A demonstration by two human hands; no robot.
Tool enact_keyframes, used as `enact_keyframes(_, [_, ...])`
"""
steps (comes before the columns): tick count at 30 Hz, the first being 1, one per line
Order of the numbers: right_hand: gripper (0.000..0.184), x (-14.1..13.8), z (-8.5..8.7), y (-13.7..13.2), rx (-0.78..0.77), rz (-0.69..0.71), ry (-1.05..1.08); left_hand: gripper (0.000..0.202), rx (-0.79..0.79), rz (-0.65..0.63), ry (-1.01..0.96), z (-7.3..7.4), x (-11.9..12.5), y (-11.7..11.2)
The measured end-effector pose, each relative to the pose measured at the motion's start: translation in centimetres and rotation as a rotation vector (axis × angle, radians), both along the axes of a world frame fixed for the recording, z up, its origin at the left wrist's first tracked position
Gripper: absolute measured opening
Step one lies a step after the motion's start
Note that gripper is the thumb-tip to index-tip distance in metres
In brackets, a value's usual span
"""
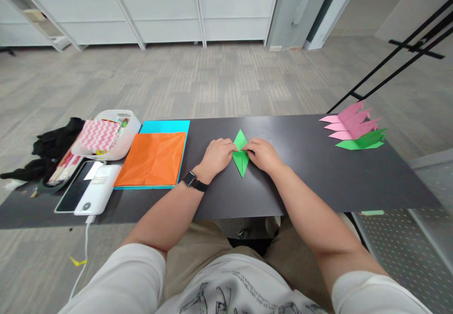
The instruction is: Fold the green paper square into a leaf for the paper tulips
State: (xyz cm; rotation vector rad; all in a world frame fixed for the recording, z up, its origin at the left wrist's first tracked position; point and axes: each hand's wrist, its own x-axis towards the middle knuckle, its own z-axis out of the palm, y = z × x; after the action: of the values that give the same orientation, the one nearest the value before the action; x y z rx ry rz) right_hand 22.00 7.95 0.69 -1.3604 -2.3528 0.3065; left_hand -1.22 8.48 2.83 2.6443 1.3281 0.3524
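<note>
A green sheet of origami paper [242,164], folded into a narrow diamond, lies on the dark table [219,201] in front of me. My left hand [219,154], with a black watch on the wrist, pinches its left corner. From the other side, my right hand [262,153] has its fingers closed on the right corner. The fingertips of both hands almost meet across the middle of the diamond and cover part of it. A crease line runs down the lower half of the paper.
Orange paper [152,158] lies over blue sheets [166,126] on the left. Beyond are a white basket [129,139], a phone [72,196] and a white power bank [97,191] with a cable. Folded pink [354,120] and green paper pieces [364,140] sit at the far right.
</note>
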Motion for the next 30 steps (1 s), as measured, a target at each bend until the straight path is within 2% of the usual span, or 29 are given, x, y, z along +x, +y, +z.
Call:
enact_keyframes(4, [0.038,0.8,-0.1,-0.1,0.000,0.055,-0.005,0.032,0.010,-0.013,0.047,0.2,-0.2,-0.4])
enact_keyframes(13, [0.044,1.1,-0.1,-0.6,-0.011,0.047,-0.026,0.035,0.022,-0.045,0.141,1.7,-0.1,-3.1])
enact_keyframes(21, [0.044,0.8,0.1,-1.0,0.006,0.062,-0.019,0.042,0.038,-0.045,0.173,1.9,0.2,-4.0])
enact_keyframes(26, [0.039,1.1,0.3,-0.9,-0.013,-0.001,-0.019,0.044,0.040,-0.047,0.188,2.1,0.1,-4.2])
enact_keyframes(30, [0.036,2.4,0.4,-0.4,-0.051,-0.046,-0.026,0.044,0.032,-0.047,0.187,2.2,0.1,-4.2])
